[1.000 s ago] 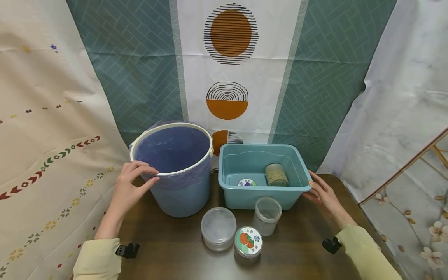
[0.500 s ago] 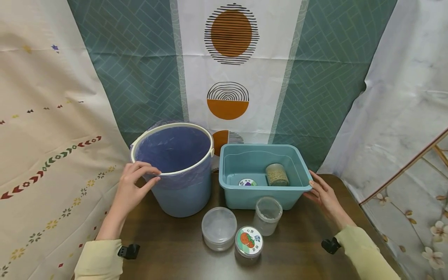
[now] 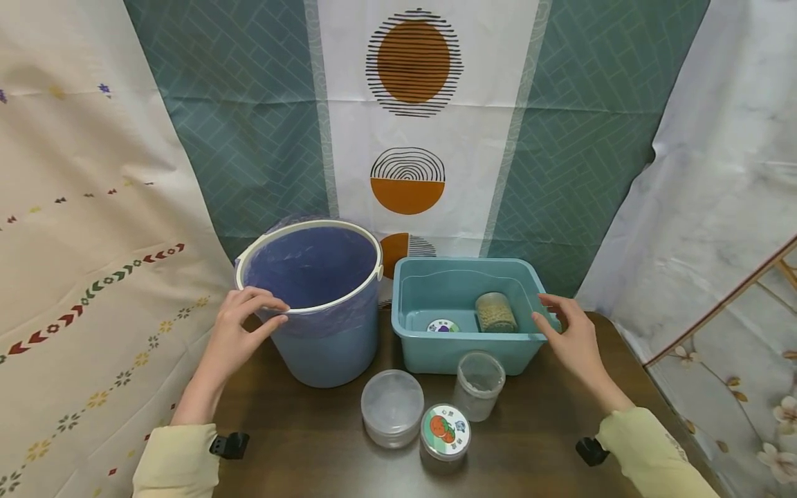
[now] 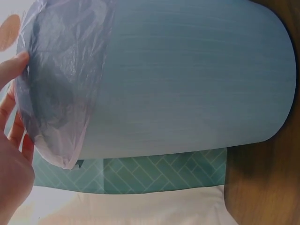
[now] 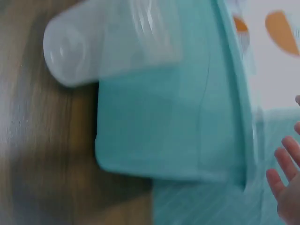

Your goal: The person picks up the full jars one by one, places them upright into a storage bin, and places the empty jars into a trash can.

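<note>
On the left stands a blue trash bin [image 3: 326, 353] with a white rim, lined with a clear plastic bag [image 4: 70, 84]. My left hand [image 3: 233, 328] holds the bin's near-left rim between thumb and fingers. A teal plastic basin [image 3: 429, 349] is to the bin's right. Above its right rim hovers my right hand [image 3: 575, 339], fingers spread and nothing held. Inside the basin, a jar [image 3: 495, 315] of pale green grains leans on its side, and a round lid with a purple picture [image 3: 443, 326] shows beside it. The right wrist view is blurred.
Several containers stand before the basin: a wide clear tub [image 3: 392, 404], a clear open-looking jar [image 3: 478, 387] close to the basin's front, and a jar with a tomato label [image 3: 445, 432]. Patterned cloth [image 3: 411, 124] hangs behind the brown table [image 3: 299, 456].
My right hand has come off the basin's right rim and moved up and inward over it. My left hand stays at the bin's rim. The containers keep their places.
</note>
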